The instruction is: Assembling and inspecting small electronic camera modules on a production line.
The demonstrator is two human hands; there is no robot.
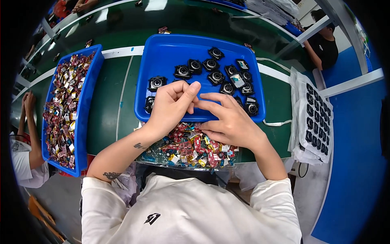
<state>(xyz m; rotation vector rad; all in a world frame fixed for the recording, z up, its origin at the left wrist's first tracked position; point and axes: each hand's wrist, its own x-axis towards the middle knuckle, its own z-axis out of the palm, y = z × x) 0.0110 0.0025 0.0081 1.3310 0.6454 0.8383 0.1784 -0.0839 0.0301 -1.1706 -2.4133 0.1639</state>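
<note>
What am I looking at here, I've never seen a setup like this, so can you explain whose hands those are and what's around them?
There's no machine: these are a person's own bare hands. The single picture comes from a wide fisheye camera worn on their head, looking down, so straight edges bend near the rim.

The left hand and right hand have their fingertips close together; whether they hold anything small, I can't tell. Beyond them, a blue tray on a green table holds black, round-faced cases. Nearer the body is a heap of small red, yellow and white parts. A long blue bin at left holds similar pieces.
</note>
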